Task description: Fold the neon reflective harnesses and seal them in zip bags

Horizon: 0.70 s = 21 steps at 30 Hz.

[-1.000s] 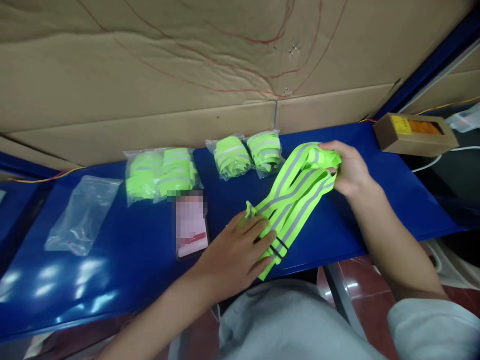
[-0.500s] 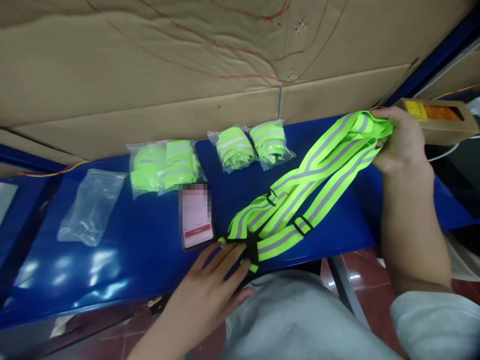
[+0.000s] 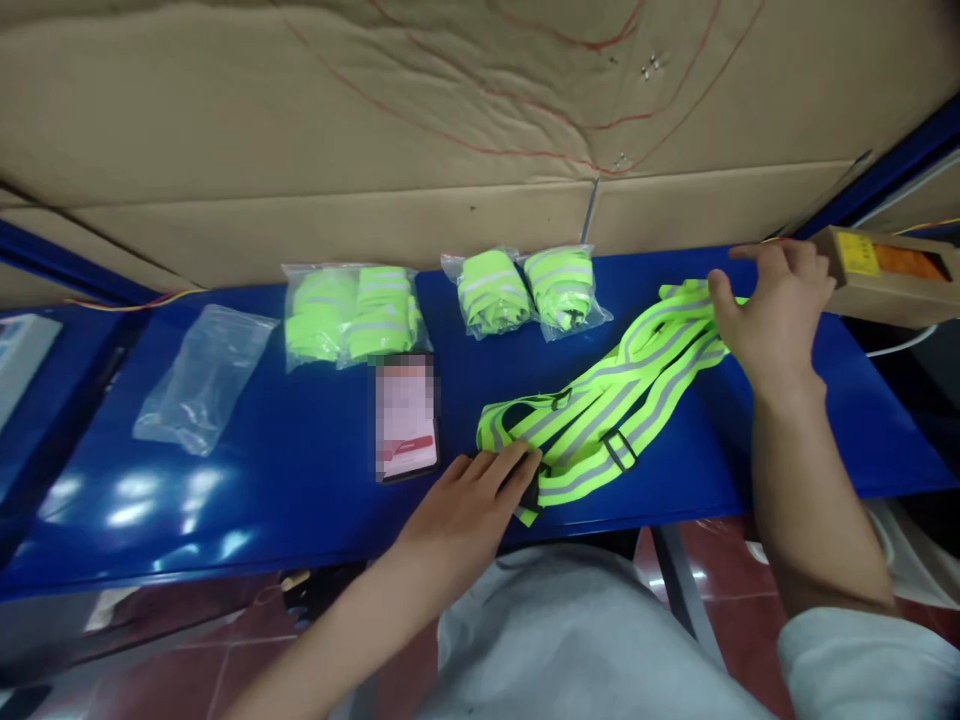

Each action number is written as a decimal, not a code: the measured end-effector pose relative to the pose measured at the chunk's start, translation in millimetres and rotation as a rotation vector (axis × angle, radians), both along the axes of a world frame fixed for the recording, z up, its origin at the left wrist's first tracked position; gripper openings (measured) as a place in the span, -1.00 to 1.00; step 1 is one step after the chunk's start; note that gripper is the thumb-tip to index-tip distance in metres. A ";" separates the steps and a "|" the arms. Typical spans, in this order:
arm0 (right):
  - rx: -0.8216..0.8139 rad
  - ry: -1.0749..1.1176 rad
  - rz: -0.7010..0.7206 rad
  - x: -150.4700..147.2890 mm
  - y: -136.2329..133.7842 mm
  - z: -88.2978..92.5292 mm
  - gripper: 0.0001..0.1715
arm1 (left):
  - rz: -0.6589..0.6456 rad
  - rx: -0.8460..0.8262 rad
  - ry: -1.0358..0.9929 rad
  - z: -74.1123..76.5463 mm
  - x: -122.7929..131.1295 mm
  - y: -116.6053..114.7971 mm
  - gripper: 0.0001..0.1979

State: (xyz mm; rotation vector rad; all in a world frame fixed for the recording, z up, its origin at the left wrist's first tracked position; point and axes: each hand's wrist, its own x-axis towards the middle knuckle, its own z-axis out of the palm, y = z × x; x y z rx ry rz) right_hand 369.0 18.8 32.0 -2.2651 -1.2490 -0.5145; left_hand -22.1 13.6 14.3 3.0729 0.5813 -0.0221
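On the table (image 3: 300, 510), straps (image 3: 664, 401) lie right of the phone (image 3: 409, 430), a bag (image 3: 206, 380) left of it; packets (image 3: 491, 292) sit behind, a box (image 3: 889, 292) apparently at the right end.

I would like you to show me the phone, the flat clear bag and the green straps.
Phone (image 3: 407, 418), head view: middle of the screen.
Flat clear bag (image 3: 205, 380), head view: middle of the plastic.
Green straps (image 3: 600, 412), head view: a band near the bunch's middle.

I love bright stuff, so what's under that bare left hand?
The left hand covers part of the near end of the looped neon yellow-green, grey-striped strap bundle. A black piece, material unclear, peeks out beside it; whatever else lies beneath is hidden.
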 end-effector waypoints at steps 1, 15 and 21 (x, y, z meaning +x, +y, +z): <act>0.066 -0.003 0.146 -13.9 -2.8 4.5 -0.66 | 0.011 -0.007 0.004 1.0 2.1 1.7 -0.44; -0.368 0.232 1.089 -157.4 -81.3 -20.4 -0.77 | -0.031 -0.123 -0.290 17.3 7.7 29.8 -0.78; -0.254 0.630 0.904 -145.5 -107.3 11.3 -0.90 | -0.089 0.006 -0.415 38.4 16.7 15.4 -0.76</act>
